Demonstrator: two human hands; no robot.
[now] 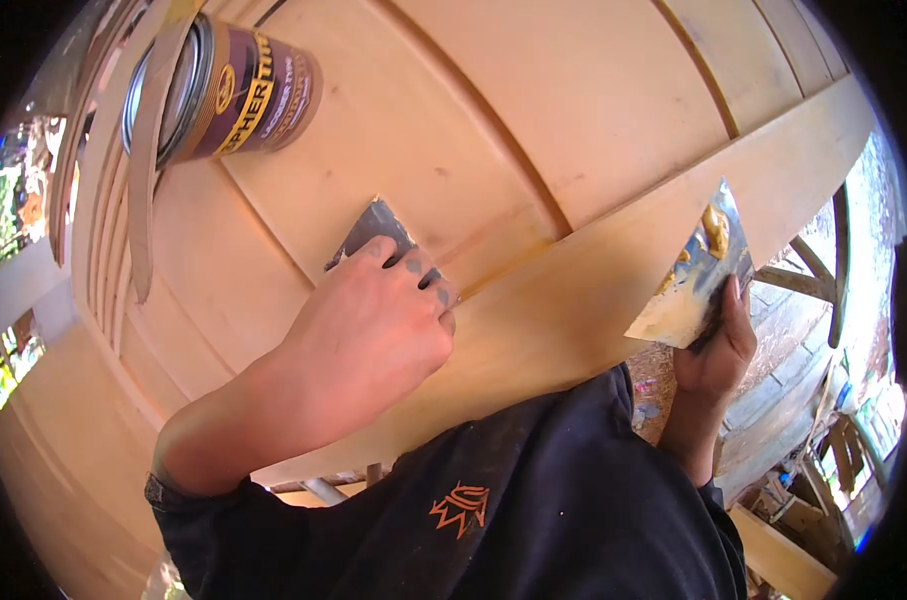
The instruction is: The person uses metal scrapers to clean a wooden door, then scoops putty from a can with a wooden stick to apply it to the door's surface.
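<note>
My left hand (374,325) is closed around a dark grey putty knife (379,228), its blade near the surface of a wooden panel (614,130). Whether the blade's edge touches the wood cannot be seen behind my fingers. On the right, my right hand (719,345) grips a wide metal scraper blade (696,270) by its lower corner, over the panel's near edge. A lump of yellowish-brown putty (716,232) sticks to that blade, with paler smears below it. Grey stains mark the fingers of my left hand.
A brown and yellow can (259,95) of lacquer-type putty stands on the panel at the upper left. A thin wooden strip (149,170) crosses in front of its lid. Grooves run across the panel. Loose timber (784,550) lies at the lower right, beside a block floor (774,390).
</note>
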